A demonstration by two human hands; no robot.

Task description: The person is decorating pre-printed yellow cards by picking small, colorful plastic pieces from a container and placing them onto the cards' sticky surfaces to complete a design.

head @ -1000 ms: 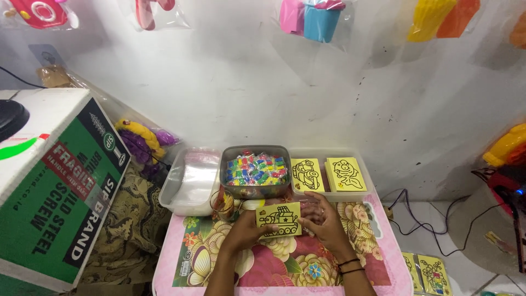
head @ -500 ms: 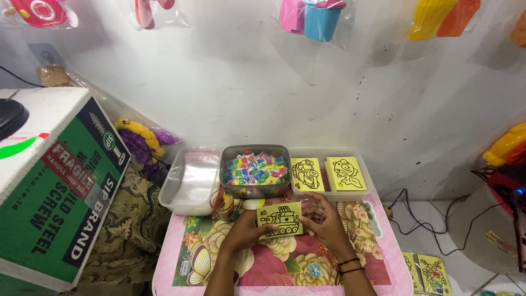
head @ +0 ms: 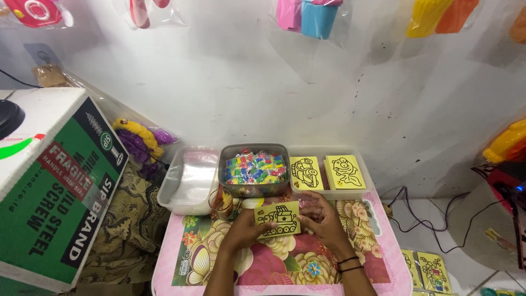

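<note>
I hold a small yellow card with a black line drawing of a vehicle (head: 278, 219) above a low pink table with a floral top (head: 285, 257). My left hand (head: 242, 230) grips its left edge and my right hand (head: 323, 220) grips its right edge. Just beyond the card stands a grey tub of small colourful packets (head: 253, 168). Right of it, a clear tray (head: 329, 193) holds two stacks of similar yellow picture cards (head: 307, 172). A clear tray of plastic bags (head: 192, 178) sits to the left.
A large green and white cardboard box (head: 52, 192) stands at the left beside patterned cloth. Toys in bags hang on the white wall. More yellow cards (head: 427, 268) and cables lie on the floor at the right. A small glass (head: 221, 204) stands by the tub.
The card and both hands have stayed almost where they were; the card shifted only slightly.
</note>
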